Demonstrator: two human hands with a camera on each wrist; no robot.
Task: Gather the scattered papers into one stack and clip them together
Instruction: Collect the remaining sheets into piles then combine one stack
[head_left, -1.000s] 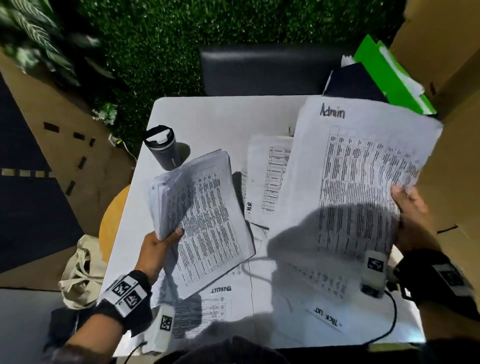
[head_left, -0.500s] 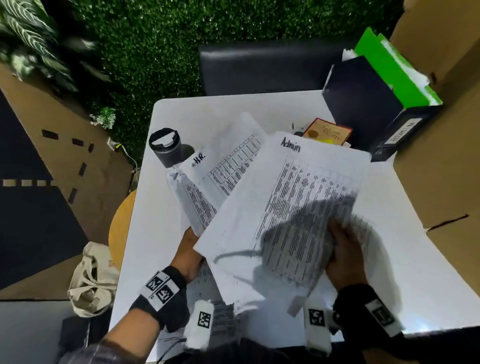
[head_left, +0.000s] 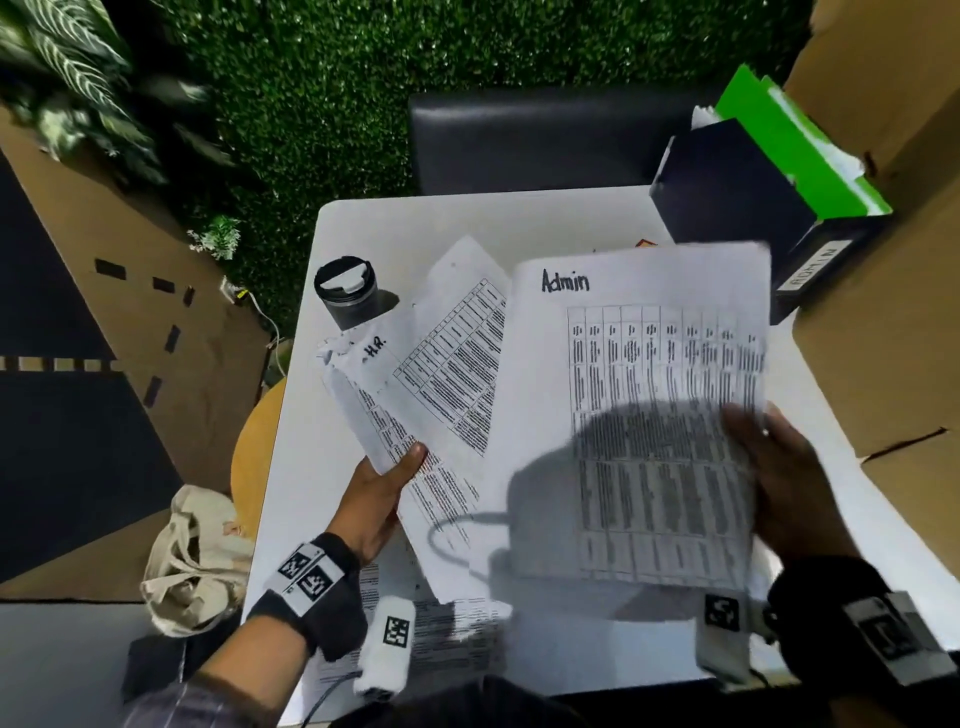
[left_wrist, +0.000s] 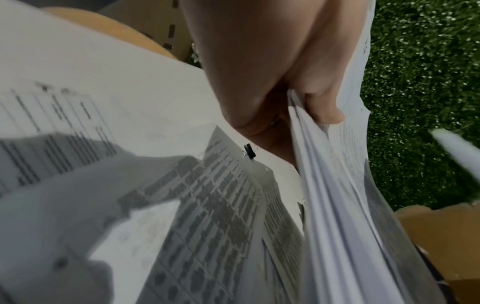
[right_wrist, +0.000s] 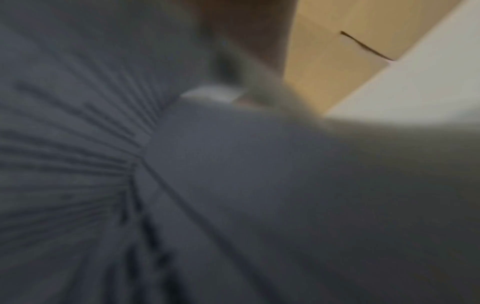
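My left hand (head_left: 384, 488) grips a bundle of printed sheets (head_left: 441, 374), the top one marked "H.R.", lifted above the white table (head_left: 395, 228). The left wrist view shows the thumb (left_wrist: 319, 102) pinching the bundle's edge (left_wrist: 337, 185). My right hand (head_left: 789, 483) holds a sheet headed "Admin" (head_left: 639, 415) by its right edge, raised beside the bundle and overlapping it. More printed papers (head_left: 441, 629) lie flat on the table near its front edge. A small black binder clip (left_wrist: 249, 151) lies on the table in the left wrist view. The right wrist view is blurred grey paper.
A dark tumbler (head_left: 345, 293) stands at the table's left. A black file box (head_left: 748, 208) with green folders (head_left: 795, 150) sits at the back right. Cardboard (head_left: 883, 312) borders the right side. A black chair (head_left: 535, 140) stands behind; a cloth bag (head_left: 192, 561) lies on the floor at the left.
The left hand's bundle gained the "H.R." sheet. The right hand brought the "Admin" sheet in over the bundle, then drew it back right and upright.
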